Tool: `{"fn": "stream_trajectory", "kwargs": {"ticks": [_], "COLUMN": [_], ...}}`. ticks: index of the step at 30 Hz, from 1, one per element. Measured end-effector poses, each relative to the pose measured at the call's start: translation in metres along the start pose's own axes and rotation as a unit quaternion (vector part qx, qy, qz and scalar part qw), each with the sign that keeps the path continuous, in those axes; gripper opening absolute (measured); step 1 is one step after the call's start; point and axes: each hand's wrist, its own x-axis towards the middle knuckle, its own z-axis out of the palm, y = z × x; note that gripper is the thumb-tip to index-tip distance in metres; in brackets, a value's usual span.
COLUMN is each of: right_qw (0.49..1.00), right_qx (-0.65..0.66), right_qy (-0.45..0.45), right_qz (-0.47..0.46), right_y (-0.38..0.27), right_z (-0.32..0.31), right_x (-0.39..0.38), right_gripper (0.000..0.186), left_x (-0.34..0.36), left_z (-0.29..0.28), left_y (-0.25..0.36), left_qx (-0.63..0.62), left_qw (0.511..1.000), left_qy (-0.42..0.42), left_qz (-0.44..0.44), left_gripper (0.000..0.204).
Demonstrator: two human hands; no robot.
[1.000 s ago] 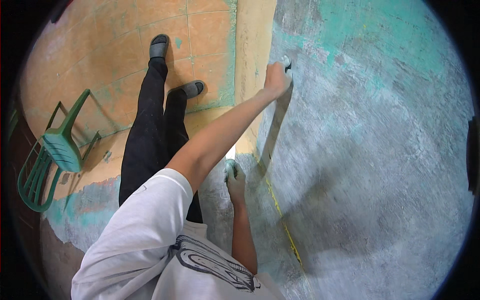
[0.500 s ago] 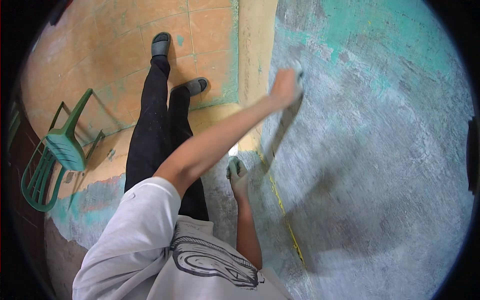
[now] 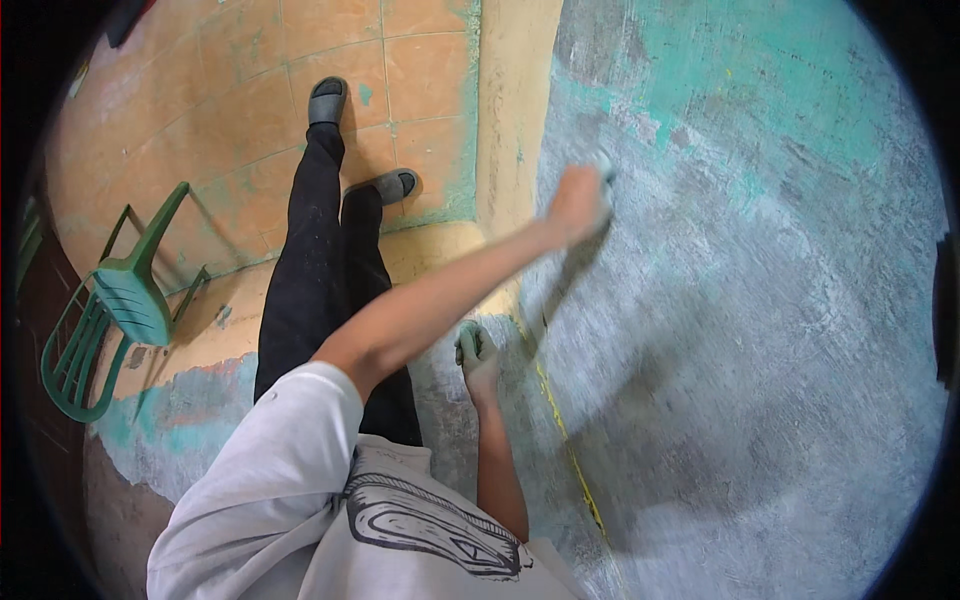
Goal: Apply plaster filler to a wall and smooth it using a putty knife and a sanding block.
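Head view: left hand (image 3: 577, 205), now lower, and right hand (image 3: 480, 357) curl, any contents unclear.

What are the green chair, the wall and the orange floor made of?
The chair looks like smooth plastic, slatted and seemingly moulded in one piece. The wall seems rough cement or plaster, showing patchy teal paint. The floor: probably ceramic tile, fairly smooth, gridded into squares.

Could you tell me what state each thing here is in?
Wall: patchy grey and turquoise
Left hand: motion-blurred, at the wall; grip unclear
Right hand: fingers curled closed, smeared
Green plastic chair: unoccupied
Grey slippers: worn on feet
Floor tiles: stained
White T-shirt: creased
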Motion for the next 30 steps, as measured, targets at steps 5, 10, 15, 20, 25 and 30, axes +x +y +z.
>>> {"fn": "stream_trajectory", "kwargs": {"ticks": [5, 10, 15, 20, 25, 30], "right_qw": [0.993, 0.999, 0.999, 0.992, 0.999, 1.000], "right_qx": [-0.120, -0.027, -0.034, -0.126, -0.041, -0.016], "right_qy": [-0.011, -0.016, -0.024, -0.017, -0.017, -0.023], "right_qz": [-0.001, -0.026, -0.026, -0.004, 0.004, -0.013], "right_y": [-0.004, -0.014, 0.006, 0.028, 0.008, 0.009], "right_z": [-0.004, 0.017, 0.010, -0.004, 0.005, 0.011], "right_x": [-0.005, 0.001, 0.006, 0.010, 0.017, 0.021], "right_gripper": [0.019, 0.017, 0.016, 0.022, 0.020, 0.020], "left_x": [-0.026, 0.045, 0.000, -0.062, 0.011, 0.074], "left_z": [0.003, -0.024, -0.005, 0.001, 0.008, -0.022], "left_y": [0.033, -0.049, -0.007, 0.048, -0.028, -0.088], "left_qx": [-0.117, 0.047, -0.018, -0.119, -0.001, 0.040], "left_qw": [0.981, 0.997, 0.997, 0.993, 0.996, 0.996], "left_qy": [0.077, 0.023, 0.061, 0.010, 0.074, 0.074], "left_qz": [0.132, -0.054, 0.031, 0.014, -0.041, -0.039], "left_gripper": [0.020, 0.021, 0.016, 0.038, 0.027, 0.022]}}
